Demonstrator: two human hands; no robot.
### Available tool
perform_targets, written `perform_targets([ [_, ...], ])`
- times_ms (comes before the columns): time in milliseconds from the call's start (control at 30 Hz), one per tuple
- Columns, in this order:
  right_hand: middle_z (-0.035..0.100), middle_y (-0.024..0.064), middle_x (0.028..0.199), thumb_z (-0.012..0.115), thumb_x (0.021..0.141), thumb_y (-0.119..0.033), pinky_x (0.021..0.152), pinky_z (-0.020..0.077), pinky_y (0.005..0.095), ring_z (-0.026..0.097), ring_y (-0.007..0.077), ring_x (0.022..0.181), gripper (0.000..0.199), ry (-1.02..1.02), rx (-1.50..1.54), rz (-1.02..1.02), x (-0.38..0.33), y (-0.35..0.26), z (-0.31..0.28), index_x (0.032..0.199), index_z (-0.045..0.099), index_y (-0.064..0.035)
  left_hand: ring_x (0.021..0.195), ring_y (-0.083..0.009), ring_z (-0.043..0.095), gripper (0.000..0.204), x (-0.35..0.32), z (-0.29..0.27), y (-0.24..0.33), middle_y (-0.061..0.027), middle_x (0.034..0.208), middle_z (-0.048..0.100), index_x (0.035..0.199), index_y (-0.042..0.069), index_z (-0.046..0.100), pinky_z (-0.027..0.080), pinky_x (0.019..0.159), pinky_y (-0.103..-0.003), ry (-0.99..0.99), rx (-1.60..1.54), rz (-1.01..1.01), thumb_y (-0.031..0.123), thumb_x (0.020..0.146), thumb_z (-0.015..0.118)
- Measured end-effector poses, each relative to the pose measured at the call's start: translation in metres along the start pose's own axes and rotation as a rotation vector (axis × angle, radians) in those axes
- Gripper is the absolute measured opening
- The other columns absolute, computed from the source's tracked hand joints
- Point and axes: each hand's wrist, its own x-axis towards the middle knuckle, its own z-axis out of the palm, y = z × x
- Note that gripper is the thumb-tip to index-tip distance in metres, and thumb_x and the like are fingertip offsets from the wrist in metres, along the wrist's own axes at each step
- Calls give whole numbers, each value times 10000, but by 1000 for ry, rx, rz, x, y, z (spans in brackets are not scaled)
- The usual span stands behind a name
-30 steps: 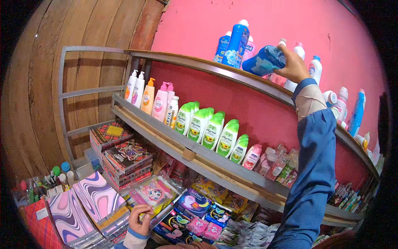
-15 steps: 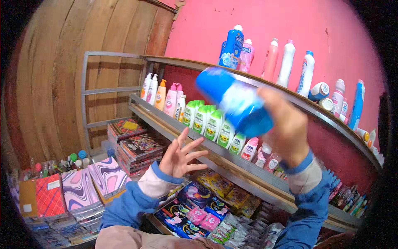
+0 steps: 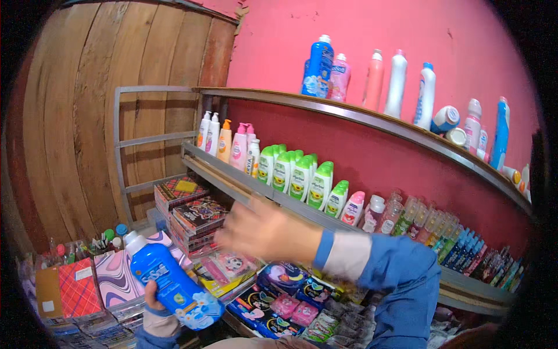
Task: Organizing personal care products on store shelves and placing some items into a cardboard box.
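Tilted at the lower left, a blue fabric softener bottle [image 3: 174,285] with a white cap is gripped by my left hand [image 3: 153,302]. The thumb shows on its front; the other fingers are hidden behind it. My right hand [image 3: 261,230] is raised mid-picture, apart from the bottle, its fingers smeared by motion. It hangs in front of the lower shelf's rail, near stacked patterned boxes [image 3: 197,216]. A similar blue bottle [image 3: 319,67] and a pink bottle [image 3: 340,78] stand upright on the top shelf.
The top shelf [image 3: 261,98] also carries tall spray bottles [image 3: 397,87] and some lying containers. Green-capped lotion bottles [image 3: 300,174] line the lower shelf. Below are packets [image 3: 285,305]; notebooks [image 3: 75,291] are stacked at left. A wooden wall [image 3: 133,52] closes the left side.
The blue bottle has passed from my right hand to my left and come down to the lower left. My right hand has moved left and lower, away from the top shelf.
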Motion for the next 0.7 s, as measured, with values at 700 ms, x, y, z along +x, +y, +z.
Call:
perform_targets([
  [700, 476, 215, 1294, 622, 738, -599, 975, 372, 409, 451, 334, 1215, 884, 518, 15, 1476, -100, 423, 56, 1371, 318, -62, 970, -306, 588, 781, -29, -101, 38, -189, 1111, 555, 1269, -16, 386, 491, 850, -449, 322, 25, 154, 485, 724, 635],
])
